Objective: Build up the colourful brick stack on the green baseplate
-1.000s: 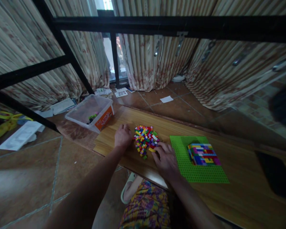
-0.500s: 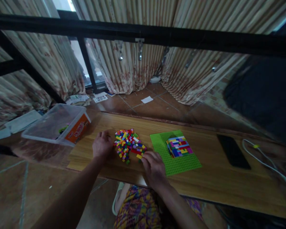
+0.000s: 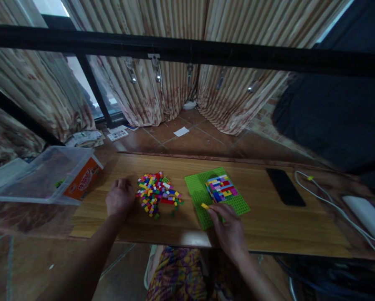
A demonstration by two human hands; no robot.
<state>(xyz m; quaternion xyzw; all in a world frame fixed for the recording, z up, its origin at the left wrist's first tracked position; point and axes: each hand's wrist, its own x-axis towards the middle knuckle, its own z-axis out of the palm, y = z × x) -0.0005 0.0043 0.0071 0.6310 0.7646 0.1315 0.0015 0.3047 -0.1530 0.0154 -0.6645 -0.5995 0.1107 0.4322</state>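
Note:
Pinched between the thumb and fingers of my right hand [image 3: 228, 221] is a small yellow toy brick [image 3: 205, 206], held over the near left part of a green baseplate [image 3: 195, 188]. On the baseplate stands a block built of many coloured bricks [image 3: 221, 189], just beyond my right hand. To the left lies a loose pile of small coloured bricks [image 3: 154, 190]. My left hand [image 3: 120, 196] rests on the table at the pile's left side, fingers curled in; whatever may be inside them is hidden.
A clear plastic box [image 3: 49, 175] with an orange label stands left of the wooden table [image 3: 269, 234]. A black phone-like slab [image 3: 285, 187], a white cable [image 3: 328, 200] and a white device [image 3: 364, 217] lie to the right. A dark metal bar [image 3: 175, 48] crosses in front.
My right hand has moved right from the pile's edge to over the baseplate, carrying the yellow brick. My left hand stays beside the pile. The view has shifted to the right.

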